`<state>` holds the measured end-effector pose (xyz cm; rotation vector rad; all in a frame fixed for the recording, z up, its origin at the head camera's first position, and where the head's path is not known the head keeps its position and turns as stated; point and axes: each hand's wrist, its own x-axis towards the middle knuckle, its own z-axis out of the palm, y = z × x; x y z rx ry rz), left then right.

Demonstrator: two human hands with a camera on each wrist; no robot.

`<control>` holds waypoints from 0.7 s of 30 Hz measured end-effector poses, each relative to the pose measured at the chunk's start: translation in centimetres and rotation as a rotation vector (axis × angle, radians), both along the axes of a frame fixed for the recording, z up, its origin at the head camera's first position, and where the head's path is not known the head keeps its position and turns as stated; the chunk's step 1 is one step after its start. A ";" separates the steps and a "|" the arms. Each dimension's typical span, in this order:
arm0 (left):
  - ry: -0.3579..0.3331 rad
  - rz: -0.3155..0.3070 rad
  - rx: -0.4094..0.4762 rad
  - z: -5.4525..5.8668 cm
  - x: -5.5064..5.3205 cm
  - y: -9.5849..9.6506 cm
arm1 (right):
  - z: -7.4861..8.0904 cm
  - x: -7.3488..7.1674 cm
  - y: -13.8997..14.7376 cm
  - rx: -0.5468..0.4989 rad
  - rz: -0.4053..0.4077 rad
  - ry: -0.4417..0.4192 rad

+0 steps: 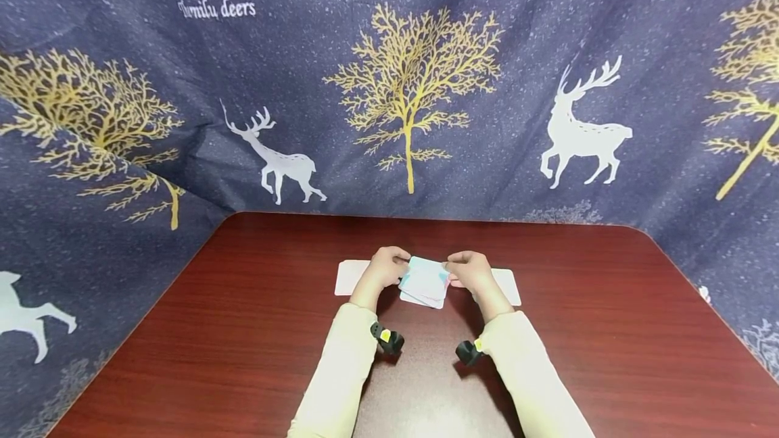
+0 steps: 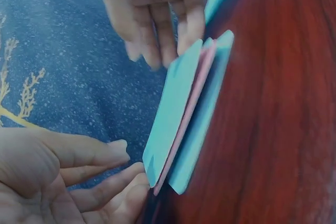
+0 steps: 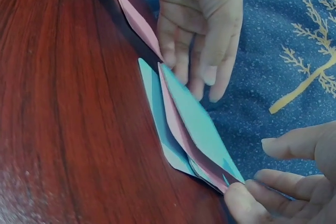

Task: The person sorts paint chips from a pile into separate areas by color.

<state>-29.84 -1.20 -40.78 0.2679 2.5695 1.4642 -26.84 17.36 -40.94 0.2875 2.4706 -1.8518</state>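
A few thin square sheets with rounded corners, the top one pale blue (image 1: 424, 278), lie loosely stacked between the two hands. A pink sheet (image 2: 184, 124) shows beneath the top one, and another blue sheet (image 3: 163, 135) is lowest, against the table. My left hand (image 1: 385, 268) touches the stack's left edge with its fingertips; its thumb stands apart from the sheets in the left wrist view. At the right edge, the fingertips of my right hand (image 1: 473, 270) touch the stack, the thumb likewise lifted away. The stack's far side is partly hidden.
On the brown-red table (image 1: 274, 357), a pale sheet (image 1: 349, 278) lies left of the left hand, looking pink in the right wrist view. Another pale sheet (image 1: 508, 287) lies beyond the right hand. A dark blue cloth (image 1: 475, 154) with deer and trees hangs behind.
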 end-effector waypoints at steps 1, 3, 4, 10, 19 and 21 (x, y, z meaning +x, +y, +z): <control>-0.003 0.007 0.012 0.0 0.0 0.0 | -0.1 0.0 0.0 -0.011 -0.002 0.006; -0.013 0.021 0.039 0.0 0.1 0.1 | -0.2 0.0 -0.1 -0.030 -0.009 0.024; -0.019 0.028 0.051 -0.1 0.1 0.2 | -0.3 -0.1 -0.2 -0.035 -0.013 0.031; -0.063 0.043 0.115 -0.4 -0.1 0.3 | -0.5 -0.1 -0.3 -0.012 -0.044 0.059; -0.190 0.092 0.250 -0.2 -0.3 0.1 | -0.6 -0.2 -0.2 -0.027 -0.077 0.073; -0.204 0.097 0.267 -0.2 -0.3 0.0 | -0.7 -0.3 -0.2 -0.039 -0.084 0.068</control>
